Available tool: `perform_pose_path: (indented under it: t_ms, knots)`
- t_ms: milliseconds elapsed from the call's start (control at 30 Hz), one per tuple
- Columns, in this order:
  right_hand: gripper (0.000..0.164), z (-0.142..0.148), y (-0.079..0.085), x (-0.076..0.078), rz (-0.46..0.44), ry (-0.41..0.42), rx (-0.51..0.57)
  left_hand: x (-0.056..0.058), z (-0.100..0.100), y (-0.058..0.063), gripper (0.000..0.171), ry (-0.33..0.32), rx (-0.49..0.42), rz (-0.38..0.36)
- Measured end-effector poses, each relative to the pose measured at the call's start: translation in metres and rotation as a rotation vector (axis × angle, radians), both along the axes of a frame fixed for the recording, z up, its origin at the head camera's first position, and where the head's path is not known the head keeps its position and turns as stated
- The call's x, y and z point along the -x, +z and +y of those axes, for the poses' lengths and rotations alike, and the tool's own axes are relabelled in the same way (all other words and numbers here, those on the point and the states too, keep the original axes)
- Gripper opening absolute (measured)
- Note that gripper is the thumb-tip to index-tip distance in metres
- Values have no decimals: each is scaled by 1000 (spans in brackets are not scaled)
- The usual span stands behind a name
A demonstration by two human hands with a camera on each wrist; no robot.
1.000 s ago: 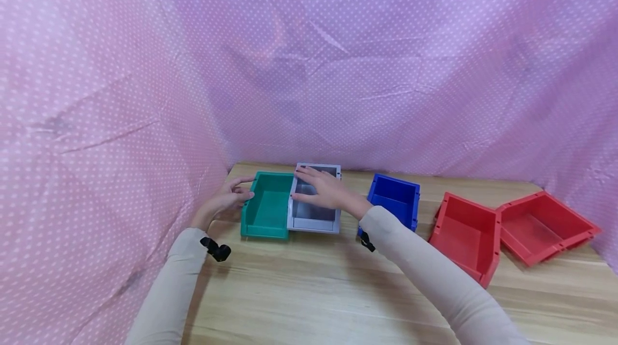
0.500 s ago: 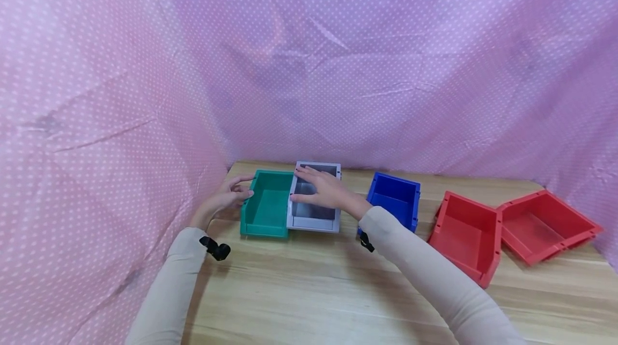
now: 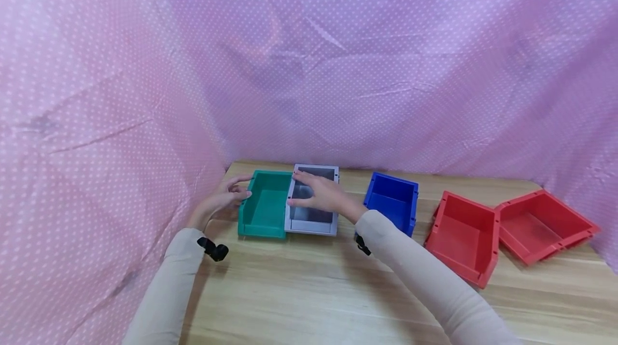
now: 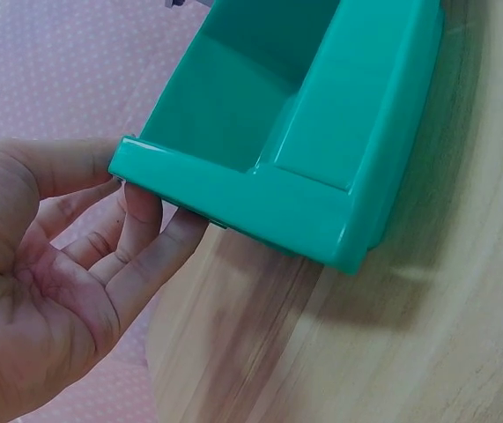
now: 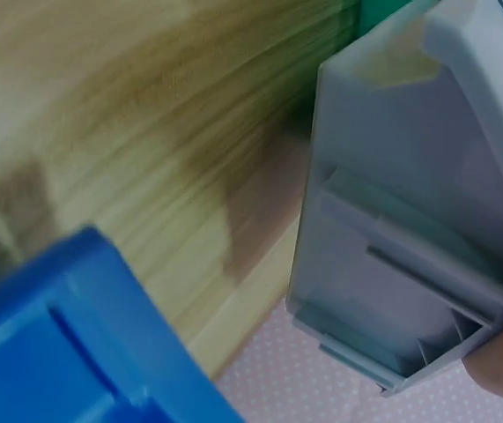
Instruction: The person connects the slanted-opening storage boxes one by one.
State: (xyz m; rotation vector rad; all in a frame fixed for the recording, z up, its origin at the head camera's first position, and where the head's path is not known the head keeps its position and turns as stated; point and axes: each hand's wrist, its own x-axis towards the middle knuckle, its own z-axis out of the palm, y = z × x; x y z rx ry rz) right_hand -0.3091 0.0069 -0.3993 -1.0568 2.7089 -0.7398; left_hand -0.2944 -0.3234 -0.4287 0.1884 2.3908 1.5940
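My left hand (image 3: 221, 200) pinches the left rim of the green bin (image 3: 264, 211). In the left wrist view the thumb (image 4: 79, 167) lies at the rim's corner, with the other fingers under its outer edge. My right hand (image 3: 324, 193) reaches across the grey bin (image 3: 311, 226) and grips its left wall, thumb and fingertips along the rim beside the green bin. The two bins stand side by side. From the right wrist, the ribbed outer side of the grey bin (image 5: 392, 203) fills the right half and hides most of that hand.
A blue bin (image 3: 392, 203) stands right of the grey one, under the right forearm. Two red bins, one nearer (image 3: 461, 237) and one farther right (image 3: 541, 229), sit angled on the wooden table (image 3: 309, 291). Pink dotted cloth (image 3: 338, 93) hangs behind and at the left.
The grey bin has shifted slightly toward the person beside the green one. My right fingers have drawn in and bent more over its left wall. The left hand stays at the green rim.
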Motion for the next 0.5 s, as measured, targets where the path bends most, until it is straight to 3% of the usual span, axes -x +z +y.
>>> perform_pose_path:
  t_ms: [500]
  knots:
    - [87, 1, -5, -3, -16, 7, 12, -4, 2, -3, 65, 28, 36, 13]
